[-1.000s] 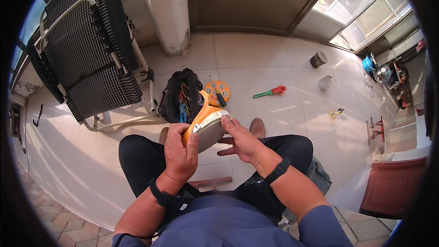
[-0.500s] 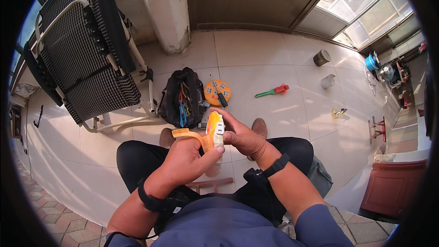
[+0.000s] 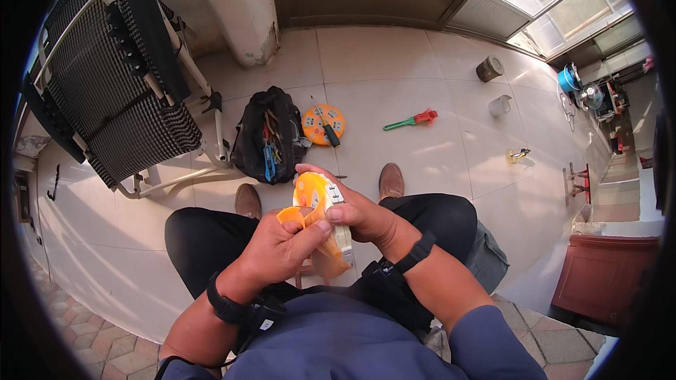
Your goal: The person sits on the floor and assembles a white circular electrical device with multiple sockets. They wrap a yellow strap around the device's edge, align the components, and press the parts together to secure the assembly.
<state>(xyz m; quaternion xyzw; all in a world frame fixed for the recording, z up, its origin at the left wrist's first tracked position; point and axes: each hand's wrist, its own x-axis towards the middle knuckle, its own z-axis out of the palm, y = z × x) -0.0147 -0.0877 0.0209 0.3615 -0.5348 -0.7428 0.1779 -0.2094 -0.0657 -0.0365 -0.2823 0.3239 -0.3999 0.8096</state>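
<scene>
Housing (image 3: 324,195), round, orange and white, sits between the knees (image 3: 451,231), the left hand (image 3: 282,250) closed on its orange handle (image 3: 290,215), the right hand (image 3: 366,217) clasping its far right side; it looks light, stiff, perhaps slippery, best held by the rim (image 3: 343,241)

looks like a home's enclosed porch: pale tiled floor (image 3: 384,63), woven chair (image 3: 120,91), glass-paned window (image 3: 563,7), red-brown cabinet (image 3: 605,278).
</scene>
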